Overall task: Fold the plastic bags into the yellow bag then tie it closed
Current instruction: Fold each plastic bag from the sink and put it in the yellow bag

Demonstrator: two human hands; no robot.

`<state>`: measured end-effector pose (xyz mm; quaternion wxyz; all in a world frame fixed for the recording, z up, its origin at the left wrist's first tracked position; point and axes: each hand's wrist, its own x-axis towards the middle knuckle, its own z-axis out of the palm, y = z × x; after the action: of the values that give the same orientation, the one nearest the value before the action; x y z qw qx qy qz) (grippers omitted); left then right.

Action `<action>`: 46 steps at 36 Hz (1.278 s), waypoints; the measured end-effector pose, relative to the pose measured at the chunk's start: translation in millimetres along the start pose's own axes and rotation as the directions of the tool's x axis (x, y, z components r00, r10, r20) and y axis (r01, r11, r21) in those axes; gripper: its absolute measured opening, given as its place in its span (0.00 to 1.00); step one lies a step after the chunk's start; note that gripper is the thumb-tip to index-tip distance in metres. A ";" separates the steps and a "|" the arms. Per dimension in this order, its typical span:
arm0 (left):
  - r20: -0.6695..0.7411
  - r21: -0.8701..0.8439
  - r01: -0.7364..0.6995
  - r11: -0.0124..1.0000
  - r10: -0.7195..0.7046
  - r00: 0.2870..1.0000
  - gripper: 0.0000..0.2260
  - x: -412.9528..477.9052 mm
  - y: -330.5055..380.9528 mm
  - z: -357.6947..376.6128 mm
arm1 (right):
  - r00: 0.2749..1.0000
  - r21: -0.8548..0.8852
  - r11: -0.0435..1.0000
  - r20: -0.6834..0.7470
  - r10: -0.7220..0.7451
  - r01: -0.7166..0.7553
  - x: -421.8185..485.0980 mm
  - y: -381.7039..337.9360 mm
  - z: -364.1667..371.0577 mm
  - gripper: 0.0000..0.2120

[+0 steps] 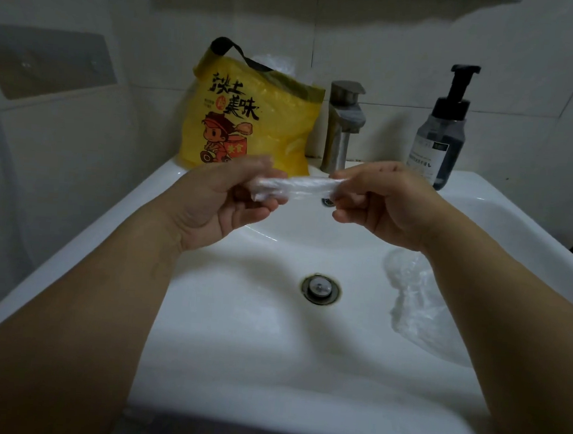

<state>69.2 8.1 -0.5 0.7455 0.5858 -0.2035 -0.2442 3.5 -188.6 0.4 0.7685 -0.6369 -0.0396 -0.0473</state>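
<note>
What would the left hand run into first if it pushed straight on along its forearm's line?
Probably the yellow bag, standing on the back rim of the sink beyond the left hand; the faucet stands beside it, and depth is unclear.

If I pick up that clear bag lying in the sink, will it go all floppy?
Probably floppy: the clear bag lies crumpled against the sink wall. Likely very light, being thin and see-through. It might slide easily on that glossy surface.
</note>
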 end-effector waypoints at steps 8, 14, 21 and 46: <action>-0.090 0.157 -0.047 0.986 0.061 0.994 0.04 3.1 -5.5 -3.4 | 1.000 -0.131 0.991 -0.018 -0.016 0.013 1.9 3.9 1.2 0.01; -0.069 0.227 -0.082 0.970 0.100 0.993 0.05 7.7 -9.4 -7.1 | 0.999 -0.430 0.902 -0.043 0.019 -0.036 2.6 8.4 -1.7 0.12; -0.125 0.011 -0.198 0.980 0.198 0.972 0.01 14.1 -9.8 -2.2 | 0.994 -0.642 0.764 -0.022 -0.105 0.066 -0.4 9.8 15.3 0.13; -0.397 0.395 -0.219 0.892 0.381 0.835 0.11 24.0 -25.4 5.0 | 0.999 -0.507 0.862 0.015 0.041 -0.028 2.5 21.5 27.1 0.08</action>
<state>82.2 -15.1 -23.7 0.6912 0.7046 -0.1479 0.0628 8.6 -158.1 -15.2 0.5746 -0.8174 -0.0240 -0.0344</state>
